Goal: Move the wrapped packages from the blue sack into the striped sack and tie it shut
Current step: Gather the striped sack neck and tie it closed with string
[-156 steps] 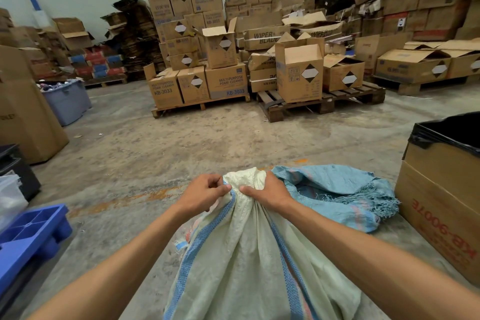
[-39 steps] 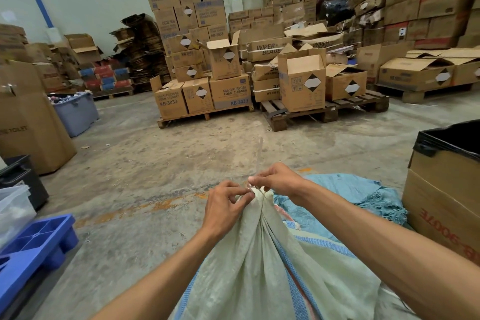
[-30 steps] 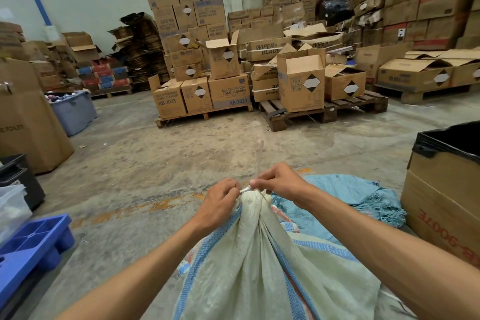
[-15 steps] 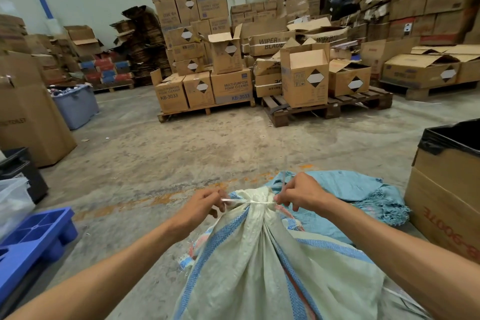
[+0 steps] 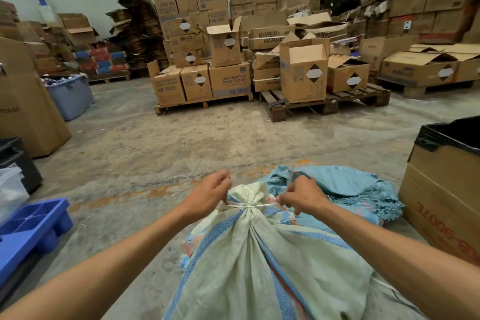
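The striped sack (image 5: 259,267), pale woven cloth with blue and red stripes, stands full in front of me with its mouth bunched into a neck. A thin white string (image 5: 249,205) is wound tight round that neck. My left hand (image 5: 210,196) pinches one end of the string on the left. My right hand (image 5: 302,196) pinches the other end on the right, and the string runs taut between them. The blue sack (image 5: 345,187) lies flat and crumpled on the floor behind my right hand. No wrapped packages show.
A cardboard box lined with a black bag (image 5: 446,189) stands close on the right. A blue plastic pallet (image 5: 28,228) lies at the left. Pallets of stacked cartons (image 5: 207,80) fill the back, with bare concrete floor (image 5: 181,143) between.
My hands went from working the string close together at the sack's top to pulling its ends apart sideways. The neck is now cinched lower and tighter.
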A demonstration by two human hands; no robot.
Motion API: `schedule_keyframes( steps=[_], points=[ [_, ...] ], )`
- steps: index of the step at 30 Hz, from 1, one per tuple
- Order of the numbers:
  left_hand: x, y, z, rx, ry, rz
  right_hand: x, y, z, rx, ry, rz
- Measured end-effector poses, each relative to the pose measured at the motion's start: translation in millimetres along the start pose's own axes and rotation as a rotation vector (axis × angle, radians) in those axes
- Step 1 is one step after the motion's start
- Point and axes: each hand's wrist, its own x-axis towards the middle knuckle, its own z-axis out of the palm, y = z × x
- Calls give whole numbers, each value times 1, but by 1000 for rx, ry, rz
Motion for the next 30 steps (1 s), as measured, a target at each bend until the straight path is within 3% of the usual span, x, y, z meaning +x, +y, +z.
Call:
schedule_keyframes(
  steps=[3,6,12,16,18,21,24,25,26,29,30],
  points=[
    [-1,9,3,348,-133,160,-2,0,1,401,-111,49],
    [3,5,6,612,-248,184,-3,-5,-4,600,-195,7],
    [5,13,15,986,-264,184,-8,-6,-4,617,-285,7],
    [7,21,24,1130,-247,165,-12,-8,-4,609,-246,52],
    [9,24,28,1145,-266,176,-11,-8,1,588,-108,84],
    [11,21,29,1098,-250,163,-7,-8,9,403,271,23],
    [10,12,26,997,-203,173,-11,-9,9,-41,697,-387],
    [10,11,24,976,-187,184,-11,-11,8,-154,689,-522],
    [9,10,23,960,-174,197,-10,-10,8,-193,553,-609],
    [5,9,19,910,-148,223,-12,-6,22,-111,-196,-569],
    [3,9,19,899,-143,225,-14,-4,29,-124,-286,-556]
  ],
)
